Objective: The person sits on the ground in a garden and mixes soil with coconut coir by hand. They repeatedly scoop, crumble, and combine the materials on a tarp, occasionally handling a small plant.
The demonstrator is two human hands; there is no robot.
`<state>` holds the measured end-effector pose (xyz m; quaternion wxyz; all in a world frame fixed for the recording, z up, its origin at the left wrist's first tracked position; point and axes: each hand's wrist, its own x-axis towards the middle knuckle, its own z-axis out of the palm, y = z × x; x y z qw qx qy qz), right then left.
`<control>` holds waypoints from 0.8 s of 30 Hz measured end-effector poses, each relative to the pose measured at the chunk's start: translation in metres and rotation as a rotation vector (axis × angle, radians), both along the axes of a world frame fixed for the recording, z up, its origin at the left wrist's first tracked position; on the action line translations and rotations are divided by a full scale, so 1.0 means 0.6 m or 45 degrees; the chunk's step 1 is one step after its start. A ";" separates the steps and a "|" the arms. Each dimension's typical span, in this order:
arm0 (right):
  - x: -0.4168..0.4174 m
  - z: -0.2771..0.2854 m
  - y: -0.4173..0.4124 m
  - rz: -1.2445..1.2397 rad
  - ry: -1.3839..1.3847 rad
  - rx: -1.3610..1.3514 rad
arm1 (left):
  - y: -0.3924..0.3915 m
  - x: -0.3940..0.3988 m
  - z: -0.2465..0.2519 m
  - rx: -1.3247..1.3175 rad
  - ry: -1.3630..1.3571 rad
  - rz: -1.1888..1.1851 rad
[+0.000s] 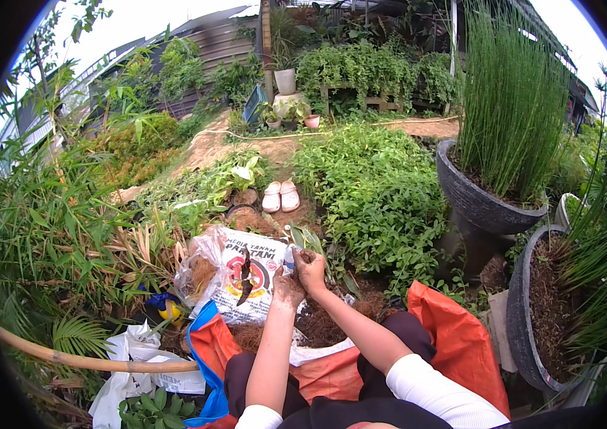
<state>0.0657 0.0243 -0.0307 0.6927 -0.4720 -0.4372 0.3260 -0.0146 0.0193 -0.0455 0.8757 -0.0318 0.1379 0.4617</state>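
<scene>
Both my hands are smeared with dark soil and meet over a printed white planting-media sack [239,241]. My left hand [288,287] is palm up with its fingers curled, close under my right hand [309,268]. The fingers of my right hand are bent together near a small clear plastic piece [289,257]; what lies between the hands is too small to tell. A dark, soil-coated strip [246,276] rests on the sack. Left of it, a clear plastic bag [201,273] holds brown fibre. Below my hands, dark potting soil [319,327] lies heaped on white sheeting.
An orange tarpaulin [453,327] spreads around my legs. White clogs [281,197] stand ahead, beside small black pots [244,198]. Large grey planters [534,300] are at the right. A bamboo pole [94,362] juts in from the left, near a crumpled white sack [132,354]. Dense plants surround me.
</scene>
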 end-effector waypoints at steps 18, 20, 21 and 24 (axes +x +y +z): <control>-0.008 0.052 -0.023 0.081 -0.819 0.206 | 0.031 0.019 -0.026 0.423 0.160 0.373; -0.014 0.040 -0.022 0.244 -0.650 0.210 | 0.030 0.013 -0.031 0.392 0.176 0.349; -0.014 0.029 -0.021 0.185 -0.541 0.201 | 0.028 0.011 -0.028 0.401 0.266 0.322; -0.017 0.007 -0.009 -0.112 -0.360 0.339 | 0.024 0.006 -0.010 0.352 0.444 0.217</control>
